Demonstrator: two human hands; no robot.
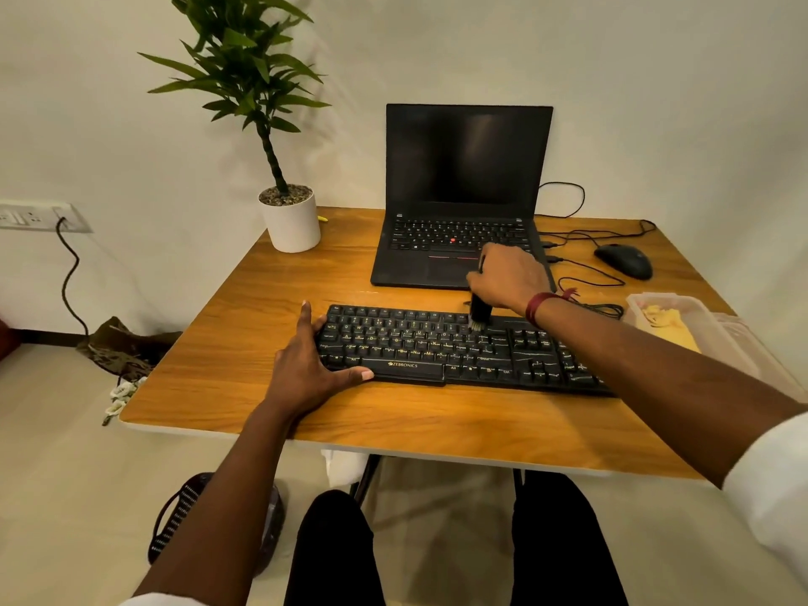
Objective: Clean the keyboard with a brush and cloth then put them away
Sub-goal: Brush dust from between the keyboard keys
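Note:
A black keyboard [437, 347] lies across the front half of the wooden table [245, 325]. My right hand [511, 275] grips a small black brush [480, 311] held upright, its pale bristles touching the upper key rows right of the keyboard's middle. My left hand [312, 358] rests at the keyboard's left end, fingers straight along its side and thumb against the front edge. A yellow cloth [669, 323] lies inside a clear plastic box [699, 312] at the table's right edge.
An open black laptop [463, 199] stands behind the keyboard. A black mouse [624, 261] and loose cables lie to the right of it. A potted plant in a white pot [292, 220] stands at the back left corner.

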